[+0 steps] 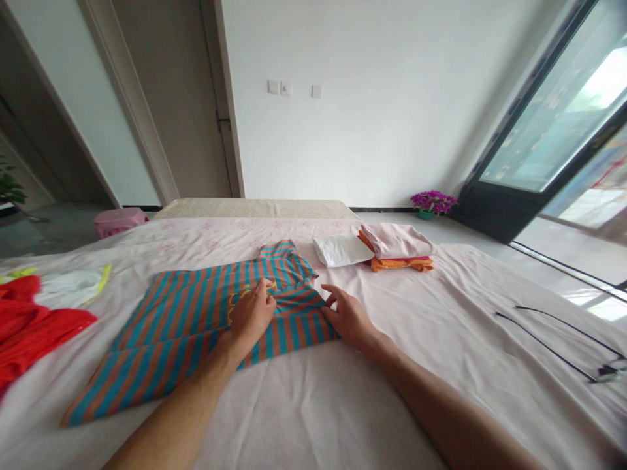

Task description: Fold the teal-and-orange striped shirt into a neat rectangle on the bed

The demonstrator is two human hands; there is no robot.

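Observation:
A T-shirt [181, 313] with blue and brown stripes and yellow lettering lies spread on the cloth-covered surface, its near side folded over in a long strip. My left hand [253, 312] rests on its middle with curled fingers, pinching the fabric by the lettering. Beside the shirt's right end is my right hand [349, 316], thumb and fingers apart, the fingertips close to the edge. Whether they touch the fabric is hard to make out.
Folded clothes [396, 243] in pink, red and orange are stacked behind my right hand, next to a folded white garment [343, 250]. Red clothing [34, 320] and a white-and-yellow garment [73, 287] lie at the left. Eyeglasses [607, 371] rest on the pale bedsheet [441, 333] at right.

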